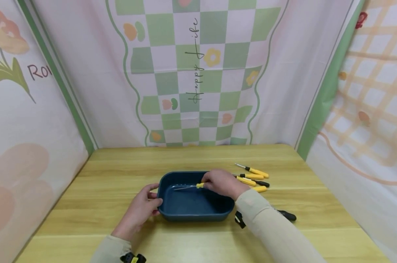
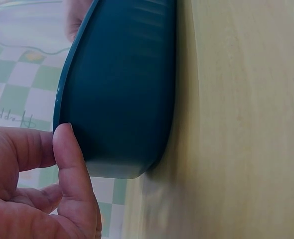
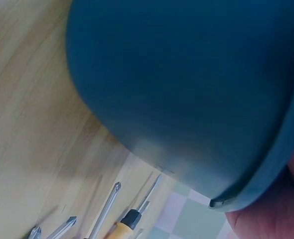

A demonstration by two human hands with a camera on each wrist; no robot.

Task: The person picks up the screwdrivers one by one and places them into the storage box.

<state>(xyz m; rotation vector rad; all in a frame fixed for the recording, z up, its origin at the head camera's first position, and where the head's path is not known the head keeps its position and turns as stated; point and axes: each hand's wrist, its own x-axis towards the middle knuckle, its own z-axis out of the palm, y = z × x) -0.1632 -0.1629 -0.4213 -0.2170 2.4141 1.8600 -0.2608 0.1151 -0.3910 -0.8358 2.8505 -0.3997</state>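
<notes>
The yellow screwdriver (image 1: pixel 200 185) is inside the dark blue basin (image 1: pixel 192 206), with its thin metal shaft directed to the left; whether the tip touches the floor of the basin, I cannot tell; my right hand (image 1: pixel 221 182) grasps it by the handle, the fingers curled round, so that only a small part of the yellow is visible; my left hand (image 1: pixel 142 204) pinches the rim at the left end of the basin, between thumb and fingers; the basin stands upright on the wooden table (image 1: pixel 185 241); near it, on the right, lie several other screwdrivers (image 1: pixel 259 172), most of them with yellow handles, and among them a black handle (image 1: pixel 262 183); nearer to me, a black grip (image 1: pixel 287 215) comes out from behind my right sleeve (image 1: pixel 277 233), which hides the rest of it; a black device (image 1: pixel 133 258) sits at my left sleeve (image 1: pixel 110 250); behind the table hangs a cloth (image 1: pixel 159 29) with green and white checks and the words "Happy Life"
</notes>
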